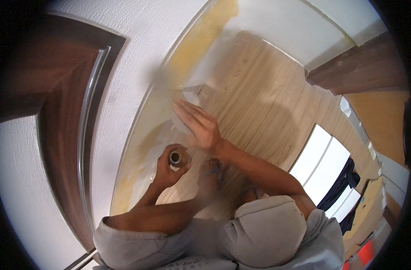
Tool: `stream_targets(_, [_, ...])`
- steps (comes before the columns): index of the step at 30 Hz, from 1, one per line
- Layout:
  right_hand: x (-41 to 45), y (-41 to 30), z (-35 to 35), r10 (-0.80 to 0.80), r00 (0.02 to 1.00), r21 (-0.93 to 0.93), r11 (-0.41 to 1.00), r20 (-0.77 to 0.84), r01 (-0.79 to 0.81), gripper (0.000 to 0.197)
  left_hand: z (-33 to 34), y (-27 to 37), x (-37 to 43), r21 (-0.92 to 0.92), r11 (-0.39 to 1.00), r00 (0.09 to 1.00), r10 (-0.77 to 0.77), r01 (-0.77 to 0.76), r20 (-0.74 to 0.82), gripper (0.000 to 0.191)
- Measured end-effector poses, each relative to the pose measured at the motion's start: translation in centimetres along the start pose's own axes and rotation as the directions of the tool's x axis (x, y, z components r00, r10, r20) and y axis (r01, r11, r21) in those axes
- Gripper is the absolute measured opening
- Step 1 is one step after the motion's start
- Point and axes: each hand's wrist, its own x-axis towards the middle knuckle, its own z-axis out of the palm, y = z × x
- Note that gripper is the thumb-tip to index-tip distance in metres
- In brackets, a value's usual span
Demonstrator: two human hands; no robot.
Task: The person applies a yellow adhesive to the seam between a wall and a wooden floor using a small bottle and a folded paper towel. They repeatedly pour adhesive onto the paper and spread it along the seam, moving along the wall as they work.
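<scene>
My left hand (165, 170) curls around a small round container (175, 158). Seen from above, its mouth is uncovered and dark inside. Farther forward, my right hand (202, 128) reaches toward a strip of low wall (138, 138) with its fingers straight and close together. A pale, blurred patch lies under those fingers; whether they hold a thin piece there cannot be made out. Yellowish and whitish patches streak the strip, which runs between the textured white wall and the floor. My feet and lower legs are partly hidden by blur below my right forearm.
Wood-patterned flooring (252, 87) stretches ahead. White panels (321, 152) lie at the right, with dark cloth (337, 185) across them and cardboard (367, 206) beyond. A dark brown door (63, 91) with a metal-coloured edge strip stands left. Blurred smudges cover parts of the view.
</scene>
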Motion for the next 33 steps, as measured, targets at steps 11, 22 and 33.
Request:
stream_targets(11, [7.7, 10.0, -8.2, 0.548, 0.666, 0.157, 0.818, -0.506, -0.554, 0.034, 0.0, -1.0, -0.6, -0.079, 0.996, 0.997, 0.047, -0.052, -0.059, 0.06])
stream_targets(22, [14.4, 15.4, -10.7, 0.211, 0.766, -0.131, 0.924, -0.608, -0.358, 0.035, -0.2, 0.2, -0.4, -0.008, 0.998, 0.998, 0.056, -0.056, -0.039, 0.059])
stream_targets(33, [16.0, 16.8, -9.9, 0.201, 0.799, -0.145, 0.931, -0.566, -0.337, 0.041, -0.4, 0.2, -0.4, -0.023, 1.0, 0.999, 0.008, -0.009, -0.033, 0.061])
